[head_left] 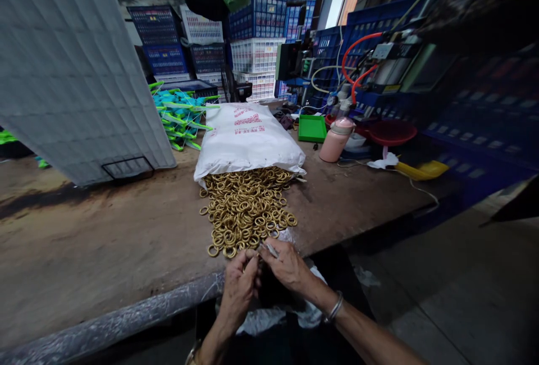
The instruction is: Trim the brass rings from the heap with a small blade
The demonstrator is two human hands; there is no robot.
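Many brass-coloured rings [246, 205] spill from the mouth of a white woven sack [252, 140] onto the table. At the table's front edge, just before the pile, my left hand [241, 283] is closed in a pinch. Whatever lies between its fingertips is mostly hidden. My right hand [288, 267] is closed around a small pale grey tool [272, 250], whose exact kind does not show. The fingertips of both hands nearly meet. Under them, below the edge, hangs a plastic bag [263, 320], partly covered by my wrists.
A tall white padded panel [80, 73] stands on the left, with green and blue pieces [181, 115] behind it. To the right are a pink bottle [337, 139], a green tray [311, 128], a red bowl [391, 132] and a machine with red hoses [391, 64]. Stacked crates [257, 53] fill the back.
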